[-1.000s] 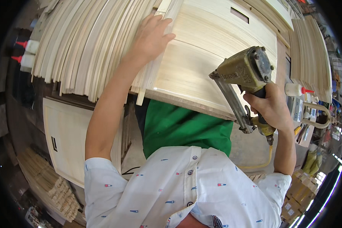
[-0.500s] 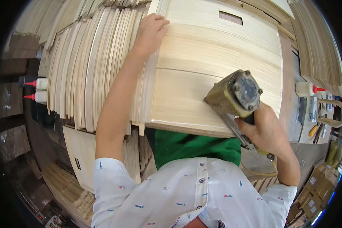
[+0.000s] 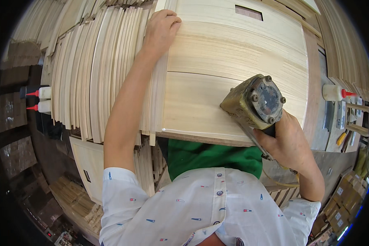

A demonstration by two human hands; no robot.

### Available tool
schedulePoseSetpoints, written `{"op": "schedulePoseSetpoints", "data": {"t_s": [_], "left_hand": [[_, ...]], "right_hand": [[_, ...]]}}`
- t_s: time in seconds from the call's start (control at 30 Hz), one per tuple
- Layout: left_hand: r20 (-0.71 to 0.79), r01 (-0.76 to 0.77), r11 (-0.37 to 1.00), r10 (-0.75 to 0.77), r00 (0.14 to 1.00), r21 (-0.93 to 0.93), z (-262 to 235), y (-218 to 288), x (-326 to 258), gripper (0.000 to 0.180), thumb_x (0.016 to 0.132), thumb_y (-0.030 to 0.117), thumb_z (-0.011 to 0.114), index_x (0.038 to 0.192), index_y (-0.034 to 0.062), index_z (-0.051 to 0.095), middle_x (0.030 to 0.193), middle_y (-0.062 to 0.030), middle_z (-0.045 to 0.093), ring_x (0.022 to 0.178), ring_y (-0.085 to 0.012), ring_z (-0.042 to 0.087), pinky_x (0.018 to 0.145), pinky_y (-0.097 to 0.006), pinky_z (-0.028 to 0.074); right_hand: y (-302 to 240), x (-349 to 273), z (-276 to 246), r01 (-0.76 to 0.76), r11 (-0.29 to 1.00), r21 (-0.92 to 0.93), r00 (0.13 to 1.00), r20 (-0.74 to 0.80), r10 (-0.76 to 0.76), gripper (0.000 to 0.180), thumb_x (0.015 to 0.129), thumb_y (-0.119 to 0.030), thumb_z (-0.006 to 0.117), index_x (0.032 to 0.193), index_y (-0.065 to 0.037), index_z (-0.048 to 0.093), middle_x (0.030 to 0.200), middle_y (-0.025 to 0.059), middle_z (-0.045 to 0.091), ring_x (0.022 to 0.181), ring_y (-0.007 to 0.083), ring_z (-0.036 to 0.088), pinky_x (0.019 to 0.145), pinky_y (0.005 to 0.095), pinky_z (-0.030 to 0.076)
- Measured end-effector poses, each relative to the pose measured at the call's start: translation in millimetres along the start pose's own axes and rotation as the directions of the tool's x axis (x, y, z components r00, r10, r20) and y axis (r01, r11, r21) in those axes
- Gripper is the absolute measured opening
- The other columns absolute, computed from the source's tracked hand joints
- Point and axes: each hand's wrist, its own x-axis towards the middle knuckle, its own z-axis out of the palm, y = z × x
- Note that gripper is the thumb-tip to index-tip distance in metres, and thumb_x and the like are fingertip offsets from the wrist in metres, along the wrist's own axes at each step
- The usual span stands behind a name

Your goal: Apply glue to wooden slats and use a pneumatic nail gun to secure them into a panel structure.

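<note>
A pale wooden panel (image 3: 225,53) with a dark rectangular cutout (image 3: 249,12) lies on the bench before me. Along its left edge runs a narrow wooden strip (image 3: 159,82). My left hand (image 3: 163,30) grips that strip near its far end, fingers bent over toward the panel. In my right hand (image 3: 290,137) is a pneumatic nail gun (image 3: 250,100), held by its handle over the near right part of the panel. The gun's head hides its nose, so contact with the wood cannot be told. A white bead, like glue, shows along the panel's near edge.
Many thin wooden strips (image 3: 98,69) stand packed to the left. More boards (image 3: 343,41) are stacked at the far right. White bottles with red tips stand at both sides, one at right (image 3: 332,92). A yellow-handled tool (image 3: 341,138) lies below it. A yellow hose (image 3: 274,182) trails beneath the gun.
The whole view has shifted slightly. My left hand keeps its grip on the strip, and the nail gun stays over nearly the same part of the panel.
</note>
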Motion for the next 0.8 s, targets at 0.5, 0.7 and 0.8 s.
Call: {"op": "schedulePoseSetpoints", "data": {"t_s": [0.5, 0.7, 0.8], "left_hand": [[-0.040, 0.017, 0.999, -0.019, 0.999, -0.036, 3.1, 0.4, 1.8, 0.015, 0.085, 0.015, 0.066, 0.089, 0.0022, 0.072, 0.100, -0.0080, 0.064, 0.098, -0.0269, 0.059, 0.088, -0.037, 0.046], [-0.068, 0.027, 1.000, -0.028, 0.997, -0.015, 7.1, -4.1, -0.3, 0.016, 0.085, 0.016, 0.066, 0.089, 0.0024, 0.072, 0.102, -0.0079, 0.064, 0.100, -0.0267, 0.059, 0.089, -0.038, 0.046], [-0.054, 0.015, 0.997, -0.019, 0.998, -0.072, 7.1, -6.9, 2.3, 0.016, 0.085, 0.016, 0.066, 0.090, 0.0024, 0.072, 0.104, -0.0081, 0.064, 0.104, -0.0270, 0.058, 0.091, -0.038, 0.046]], "right_hand": [[-7.3, -1.1, 0.1, -0.058, 0.998, -0.016, 0.998, 0.008, 0.058, 0.038, 0.078, -0.005, 0.067, 0.111, 0.004, 0.051, 0.099, 0.0272, 0.064, 0.097, 0.0464, 0.060, 0.084, 0.0463, 0.049], [-7.5, -0.7, -1.0, -0.078, 0.997, -0.017, 0.997, 0.009, 0.078, 0.033, 0.079, -0.006, 0.066, 0.108, 0.004, 0.053, 0.097, 0.0259, 0.064, 0.095, 0.0454, 0.061, 0.083, 0.0440, 0.049], [-10.7, -2.2, -1.2, -0.075, 0.997, -0.001, 0.997, 0.015, 0.075, 0.033, 0.079, -0.006, 0.066, 0.108, 0.004, 0.053, 0.097, 0.0255, 0.064, 0.094, 0.0447, 0.061, 0.083, 0.0433, 0.049]]}}
